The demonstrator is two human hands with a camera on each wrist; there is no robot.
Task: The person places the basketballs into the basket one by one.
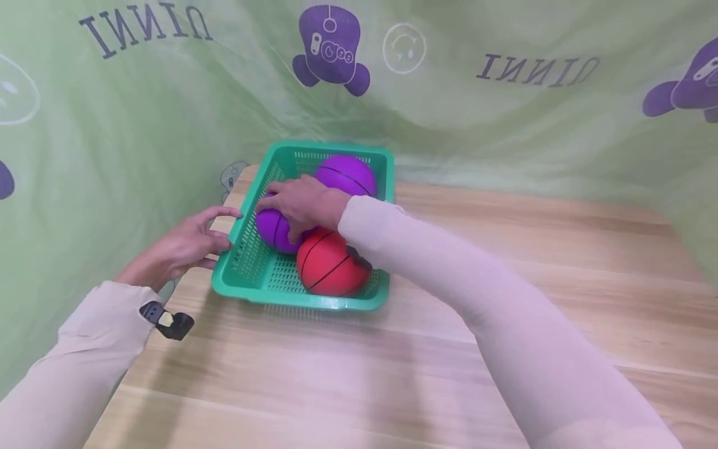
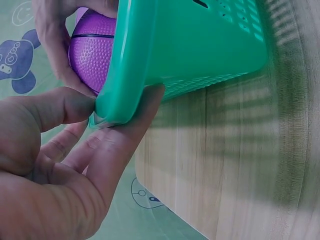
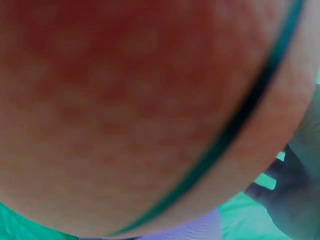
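Observation:
A green plastic basket (image 1: 245, 293) stands on the wooden table with two purple balls and a red one in it. My right hand (image 1: 305, 202) reaches in and grips the nearer purple ball (image 1: 271, 229) at the basket's left side, fingers spread over its top. Behind it sits the other purple ball (image 1: 350, 174). The red ball (image 1: 331, 265), marked with black lines, lies under my right wrist and fills most of the right wrist view. My left hand (image 2: 65, 160) pinches the basket's left rim, thumb on one side and fingers beneath.
The wooden table (image 1: 533, 268) stretches to the right and in front of the basket. Green printed cloth (image 1: 449, 137) hangs behind and on the left. A black strap piece (image 1: 168, 319) sticks out from the left wrist.

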